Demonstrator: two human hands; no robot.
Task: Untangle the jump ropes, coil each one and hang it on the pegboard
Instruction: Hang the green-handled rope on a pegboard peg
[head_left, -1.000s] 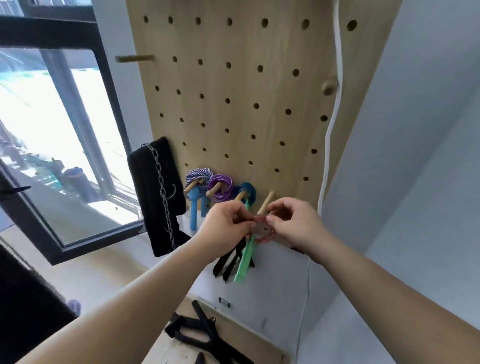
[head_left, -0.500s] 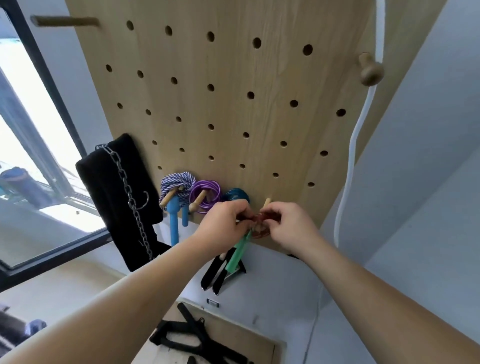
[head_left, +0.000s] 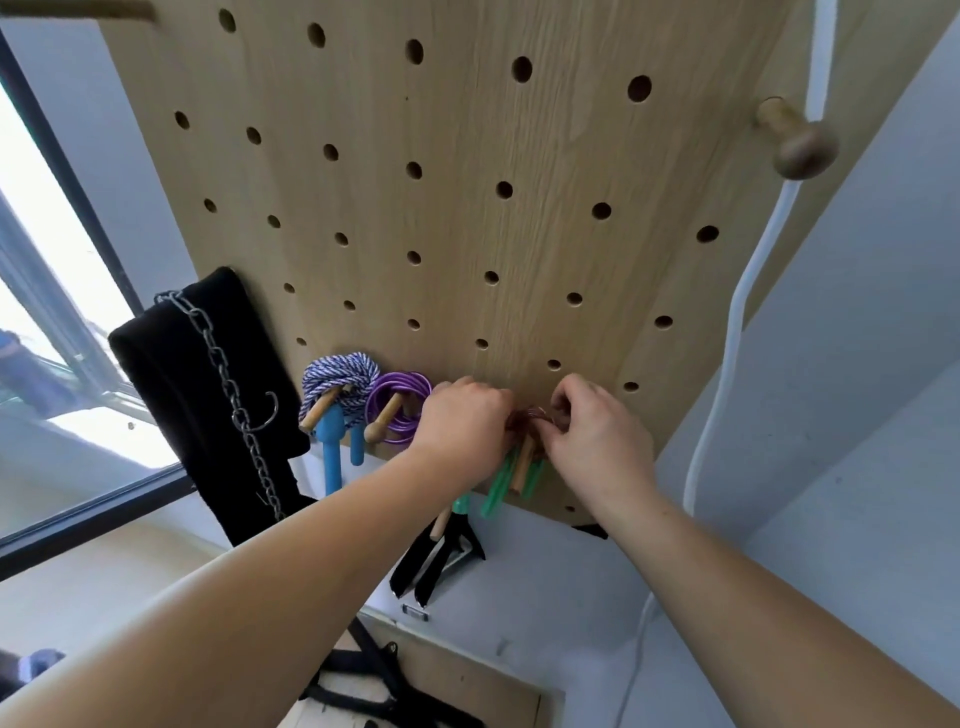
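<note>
A wooden pegboard (head_left: 467, 208) fills the upper view. My left hand (head_left: 462, 421) and my right hand (head_left: 597, 431) pinch a small reddish-brown coiled jump rope (head_left: 527, 415) between them, low on the board at a wooden peg (head_left: 522, 467). Green handles (head_left: 498, 488) hang just below my fingers. To the left, a blue-and-white braided rope (head_left: 337, 376) with blue handles and a purple coiled rope (head_left: 397, 405) each hang on a peg. A teal rope is mostly hidden behind my left hand.
A black pad with a metal chain and hook (head_left: 234, 395) hangs at the board's left edge. A round wooden knob (head_left: 797, 143) holds a white cord (head_left: 737, 312) at the right. Black straps (head_left: 436, 556) hang below the board; more lie on the floor (head_left: 363, 691). A window (head_left: 47, 291) is left.
The camera has moved closer to the board and tilted up. Both hands have stayed on the reddish-brown coil, now pressed nearer the board at the peg.
</note>
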